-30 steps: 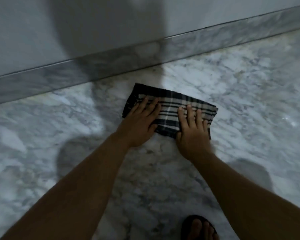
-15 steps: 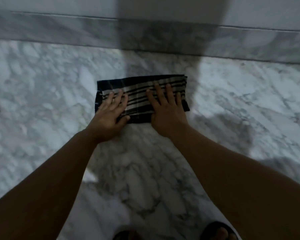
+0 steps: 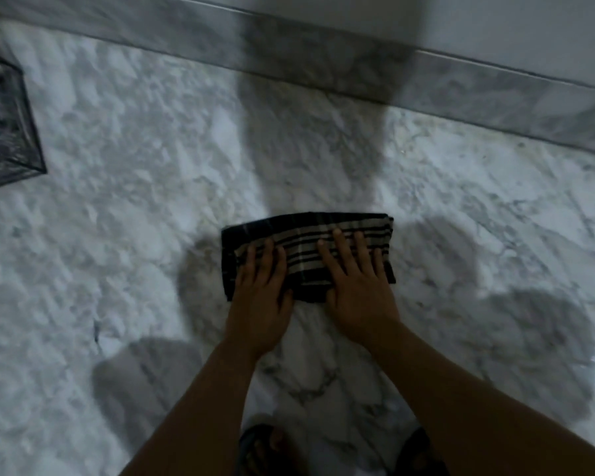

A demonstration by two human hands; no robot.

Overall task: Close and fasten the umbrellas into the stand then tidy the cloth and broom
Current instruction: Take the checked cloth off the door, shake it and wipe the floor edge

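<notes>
A folded cloth (image 3: 304,231), dark with pale stripes, lies flat on the marble floor (image 3: 128,207). My left hand (image 3: 261,290) presses its left half with straight fingers. My right hand (image 3: 358,286) lies flat on its right half, fingers spread. No umbrella or broom is in view.
A marble skirting (image 3: 323,60) and pale wall run along the top. A dark mesh container (image 3: 4,121) stands at the left edge. My two feet in dark sandals (image 3: 265,448) show at the bottom.
The view has swung, so the cloth and hands now sit lower and further right in the frame, and the mesh container shows more. Both hands stay flat on the cloth.
</notes>
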